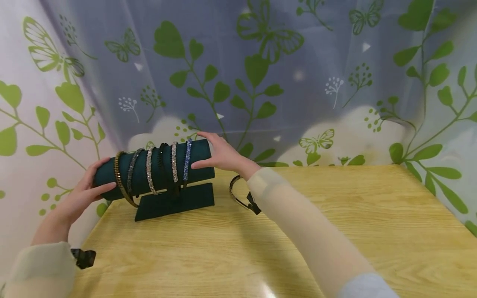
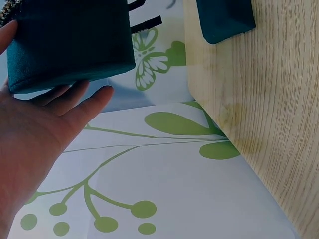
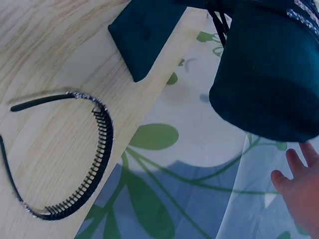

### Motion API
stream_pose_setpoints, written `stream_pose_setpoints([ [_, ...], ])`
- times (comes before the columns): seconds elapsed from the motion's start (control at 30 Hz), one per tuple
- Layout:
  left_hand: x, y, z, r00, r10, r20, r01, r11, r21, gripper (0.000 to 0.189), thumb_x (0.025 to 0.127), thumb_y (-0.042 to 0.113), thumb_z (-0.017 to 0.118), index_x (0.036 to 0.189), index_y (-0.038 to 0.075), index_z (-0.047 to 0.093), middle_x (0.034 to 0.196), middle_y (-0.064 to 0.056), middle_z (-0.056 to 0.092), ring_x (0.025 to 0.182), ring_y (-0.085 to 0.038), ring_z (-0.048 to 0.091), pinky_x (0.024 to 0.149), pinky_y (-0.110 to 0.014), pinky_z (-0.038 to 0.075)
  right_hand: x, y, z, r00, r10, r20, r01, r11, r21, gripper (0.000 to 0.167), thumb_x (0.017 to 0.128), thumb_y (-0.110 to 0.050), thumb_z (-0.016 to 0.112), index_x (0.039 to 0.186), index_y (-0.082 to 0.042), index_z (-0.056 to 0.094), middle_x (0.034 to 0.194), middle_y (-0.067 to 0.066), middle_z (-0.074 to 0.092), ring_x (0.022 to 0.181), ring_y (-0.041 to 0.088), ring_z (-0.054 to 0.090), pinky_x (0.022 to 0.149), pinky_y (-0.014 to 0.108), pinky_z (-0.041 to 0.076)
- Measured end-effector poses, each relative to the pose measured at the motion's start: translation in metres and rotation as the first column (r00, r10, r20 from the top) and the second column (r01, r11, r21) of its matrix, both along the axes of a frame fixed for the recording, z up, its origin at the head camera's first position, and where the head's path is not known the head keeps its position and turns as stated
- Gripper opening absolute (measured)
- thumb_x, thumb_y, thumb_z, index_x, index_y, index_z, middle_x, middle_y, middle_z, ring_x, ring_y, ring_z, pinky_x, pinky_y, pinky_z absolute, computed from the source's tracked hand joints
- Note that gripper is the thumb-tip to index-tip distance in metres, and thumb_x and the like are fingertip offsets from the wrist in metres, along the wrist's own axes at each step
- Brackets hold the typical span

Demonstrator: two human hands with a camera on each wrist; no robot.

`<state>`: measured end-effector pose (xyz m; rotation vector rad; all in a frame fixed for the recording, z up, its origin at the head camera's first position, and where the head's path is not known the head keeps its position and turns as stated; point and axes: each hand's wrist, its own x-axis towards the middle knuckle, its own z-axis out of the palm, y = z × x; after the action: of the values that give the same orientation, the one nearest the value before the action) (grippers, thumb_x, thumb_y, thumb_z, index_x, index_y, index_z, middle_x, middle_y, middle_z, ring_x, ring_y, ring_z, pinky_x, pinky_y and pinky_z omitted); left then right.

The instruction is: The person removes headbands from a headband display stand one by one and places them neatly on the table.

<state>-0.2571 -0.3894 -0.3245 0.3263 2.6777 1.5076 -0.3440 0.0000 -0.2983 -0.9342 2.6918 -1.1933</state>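
A dark green velvet headband stand [image 1: 201,159], a padded roll on a flat base [image 1: 186,203], stands on the table at left. Several headbands hang over the roll, among them a gold one [image 1: 118,174], a black one [image 1: 161,159] and a blue glittering one [image 1: 187,159]. My left hand [image 1: 76,198] holds the roll's left end, thumb in front and fingers behind. At the right end my right hand [image 1: 227,153] has its thumb and fingers spread around the edge; firm contact cannot be made out. In the right wrist view, its fingers [image 3: 294,162] show beside that end.
A black headband [image 3: 102,144] with sparkling stones and comb teeth lies on the wooden table [image 1: 335,215], right of the stand. Behind the table hangs a curtain [image 1: 223,62] printed with green leaves and butterflies. Small black devices [image 1: 85,258] sit at the wrists.
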Motion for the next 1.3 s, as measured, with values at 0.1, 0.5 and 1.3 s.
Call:
stream_pose_setpoints([
  [0.1, 0.004, 0.000, -0.002, 1.000, 0.007, 0.006, -0.007, 1.000, 0.008, 0.074, 0.103, 0.021, 0.050, 0.151, 0.050, 0.003, 0.147, -0.031, 0.008, 0.121, -0.037, 0.029, 0.079, -0.025, 0.042, 0.001, -0.010, -0.001, 0.999, 0.014, -0.048, -0.010, 0.997, 0.074, 0.099, 0.078, -0.050, 0.079, 0.155, -0.024, 0.023, 0.159, 0.001, 0.020, 0.145, 0.026, 0.016, 0.110, 0.050, 0.025],
  [0.5, 0.004, 0.001, -0.006, 1.000, 0.010, 0.022, -0.011, 0.999, 0.051, 0.074, 0.102, 0.018, 0.052, 0.153, 0.046, 0.005, 0.148, -0.030, 0.008, 0.120, -0.034, 0.031, 0.081, -0.026, 0.042, -0.003, -0.029, -0.003, 0.972, -0.022, -0.233, 0.096, 0.945, 0.313, 0.105, 0.071, -0.068, 0.073, 0.154, -0.023, 0.027, 0.156, 0.002, 0.026, 0.142, 0.024, 0.022, 0.113, 0.047, 0.016],
  [1.3, 0.002, 0.002, 0.003, 1.000, 0.016, 0.006, -0.016, 0.999, 0.044, 0.075, 0.102, 0.019, 0.052, 0.153, 0.046, 0.005, 0.150, -0.028, 0.007, 0.125, -0.041, 0.026, 0.085, -0.033, 0.041, -0.001, -0.029, 0.006, 0.980, -0.033, -0.194, 0.082, 0.965, 0.250, 0.102, 0.070, -0.061, 0.079, 0.149, -0.016, 0.031, 0.152, -0.001, 0.032, 0.142, 0.022, 0.024, 0.115, 0.048, 0.002],
])
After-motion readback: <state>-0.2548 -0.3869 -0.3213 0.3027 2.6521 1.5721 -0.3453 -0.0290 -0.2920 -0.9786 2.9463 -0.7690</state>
